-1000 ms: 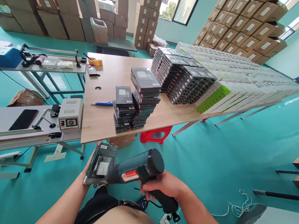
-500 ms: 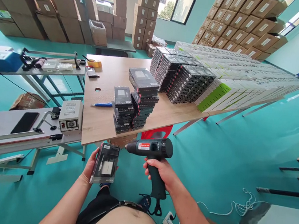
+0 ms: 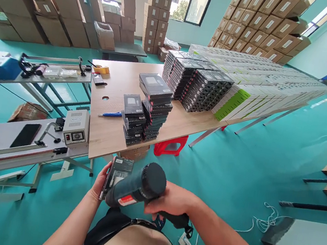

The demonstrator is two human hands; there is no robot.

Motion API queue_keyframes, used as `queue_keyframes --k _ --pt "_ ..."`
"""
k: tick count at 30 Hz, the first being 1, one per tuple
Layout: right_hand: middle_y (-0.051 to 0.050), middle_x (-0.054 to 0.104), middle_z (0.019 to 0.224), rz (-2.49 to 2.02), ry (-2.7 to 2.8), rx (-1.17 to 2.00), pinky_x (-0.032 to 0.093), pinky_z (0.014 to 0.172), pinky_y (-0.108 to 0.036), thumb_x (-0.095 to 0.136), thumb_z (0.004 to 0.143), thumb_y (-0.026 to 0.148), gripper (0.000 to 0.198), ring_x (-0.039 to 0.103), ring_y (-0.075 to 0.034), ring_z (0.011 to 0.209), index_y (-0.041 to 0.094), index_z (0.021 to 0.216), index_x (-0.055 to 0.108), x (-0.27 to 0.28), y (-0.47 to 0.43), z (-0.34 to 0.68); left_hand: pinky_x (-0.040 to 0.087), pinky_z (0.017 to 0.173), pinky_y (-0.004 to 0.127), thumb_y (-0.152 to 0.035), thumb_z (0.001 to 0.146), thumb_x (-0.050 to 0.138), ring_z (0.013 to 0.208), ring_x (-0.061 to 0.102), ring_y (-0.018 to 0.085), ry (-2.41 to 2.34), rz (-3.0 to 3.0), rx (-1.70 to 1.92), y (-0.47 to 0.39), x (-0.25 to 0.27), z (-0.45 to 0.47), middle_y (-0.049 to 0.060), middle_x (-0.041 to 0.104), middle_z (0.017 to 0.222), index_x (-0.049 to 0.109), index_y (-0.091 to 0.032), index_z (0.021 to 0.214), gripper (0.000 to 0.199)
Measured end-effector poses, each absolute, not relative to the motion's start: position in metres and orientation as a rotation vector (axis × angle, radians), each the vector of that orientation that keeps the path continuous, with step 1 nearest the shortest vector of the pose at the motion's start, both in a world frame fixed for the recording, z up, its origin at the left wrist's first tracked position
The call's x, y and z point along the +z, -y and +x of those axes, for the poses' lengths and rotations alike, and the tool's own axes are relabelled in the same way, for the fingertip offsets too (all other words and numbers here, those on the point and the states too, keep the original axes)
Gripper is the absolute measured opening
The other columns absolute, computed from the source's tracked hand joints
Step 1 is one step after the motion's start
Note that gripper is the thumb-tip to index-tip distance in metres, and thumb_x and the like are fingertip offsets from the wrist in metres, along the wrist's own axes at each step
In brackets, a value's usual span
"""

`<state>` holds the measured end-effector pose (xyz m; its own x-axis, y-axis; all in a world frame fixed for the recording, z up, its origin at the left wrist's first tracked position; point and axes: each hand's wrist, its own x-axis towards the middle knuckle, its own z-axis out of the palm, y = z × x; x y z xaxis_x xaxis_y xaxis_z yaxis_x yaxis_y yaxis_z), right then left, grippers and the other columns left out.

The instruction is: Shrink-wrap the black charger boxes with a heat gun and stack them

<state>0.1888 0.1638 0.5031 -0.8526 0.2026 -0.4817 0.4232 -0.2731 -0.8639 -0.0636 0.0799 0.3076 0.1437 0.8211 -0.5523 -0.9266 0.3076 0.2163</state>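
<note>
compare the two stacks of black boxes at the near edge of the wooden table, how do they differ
The left stack of black boxes is lower; the right stack of black boxes stands clearly taller. The left stack's top box looks smaller than the wide box topping the right stack. The right stack's boxes sit more askew, the left stack's more squarely. Both rest on the light wooden table, side by side.
</note>
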Motion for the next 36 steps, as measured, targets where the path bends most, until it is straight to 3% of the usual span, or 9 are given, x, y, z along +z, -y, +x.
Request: queue_keyframes --k 6,12,16,21,23,27,30,36 --pt "-0.004 0.065 0.081 1.185 -1.856 -2.431 0.049 0.054 -0.027 0.065 0.074 0.032 0.028 0.059 -0.015 0.063 0.016 0.097 0.063 0.501 -0.164 0.181 0.05 0.091 0.053 -0.054 0.085 0.054 0.103 0.065 0.036 -0.582 -0.174 1.171 -0.073 0.303 -0.066 0.014 0.072 0.1 0.063 -0.015 0.12 0.054" --pt "0.0 0.059 0.063 0.797 -1.947 -2.088 0.045 0.048 -0.023 0.064 0.069 0.022 0.01 0.056 -0.014 0.057 0.016 0.076 0.064 0.515 -0.156 0.179 0.052 0.089 0.046 -0.043 0.086 0.057 0.098 0.068 0.033 -0.666 -0.212 1.259 -0.073 0.299 -0.063 0.011 0.074 0.093 0.068 -0.013 0.109 0.039" --pt "0.0 0.058 0.063 1.009 -2.135 -2.111 0.045 0.052 -0.024 0.059 0.075 0.026 0.01 0.054 -0.013 0.057 0.017 0.075 0.063 0.515 -0.157 0.176 0.055 0.084 0.045 -0.048 0.087 0.053 0.094 0.069 0.032 -0.612 -0.193 1.231 -0.073 0.3 -0.061 0.01 0.074 0.093 0.067 -0.014 0.114 0.045" --pt "0.0 0.059 0.063 0.649 -1.973 -2.02 0.044 0.05 -0.023 0.066 0.068 0.023 0.008 0.055 -0.014 0.057 0.016 0.071 0.064 0.516 -0.155 0.18 0.054 0.087 0.045 -0.046 0.088 0.052 0.093 0.069 0.033 -0.587 -0.216 1.236 -0.071 0.294 -0.062 0.011 0.074 0.09 0.062 -0.012 0.123 0.05" --pt "0.001 0.059 0.062 0.7 -1.94 -2.101 0.044 0.049 -0.023 0.067 0.068 0.024 0.011 0.055 -0.013 0.055 0.015 0.073 0.064 0.513 -0.156 0.18 0.052 0.089 0.047 -0.046 0.088 0.052 0.098 0.068 0.034 -0.591 -0.217 1.247 -0.07 0.294 -0.062 0.011 0.074 0.093 0.059 -0.012 0.127 0.052" --pt "-0.004 0.066 0.077 1.244 -1.775 -2.477 0.049 0.051 -0.026 0.067 0.071 0.033 0.029 0.06 -0.015 0.06 0.015 0.094 0.062 0.498 -0.174 0.175 0.051 0.091 0.051 -0.052 0.087 0.052 0.105 0.064 0.037 -0.586 -0.177 1.227 -0.068 0.303 -0.061 0.015 0.071 0.105 0.058 -0.012 0.127 0.057" --pt "-0.006 0.066 0.079 1.505 -1.739 -2.48 0.049 0.05 -0.027 0.069 0.071 0.035 0.036 0.062 -0.016 0.063 0.013 0.098 0.061 0.491 -0.19 0.178 0.048 0.093 0.055 -0.058 0.086 0.051 0.109 0.062 0.039 -0.547 -0.143 1.189 -0.067 0.311 -0.06 0.018 0.067 0.114 0.056 -0.011 0.129 0.064" --pt "-0.007 0.067 0.082 1.302 -1.664 -2.524 0.049 0.05 -0.027 0.069 0.071 0.035 0.034 0.062 -0.017 0.064 0.013 0.096 0.061 0.491 -0.186 0.183 0.044 0.093 0.062 -0.062 0.084 0.05 0.112 0.059 0.043 -0.584 -0.097 1.169 -0.069 0.314 -0.06 0.021 0.062 0.123 0.053 -0.012 0.132 0.069"
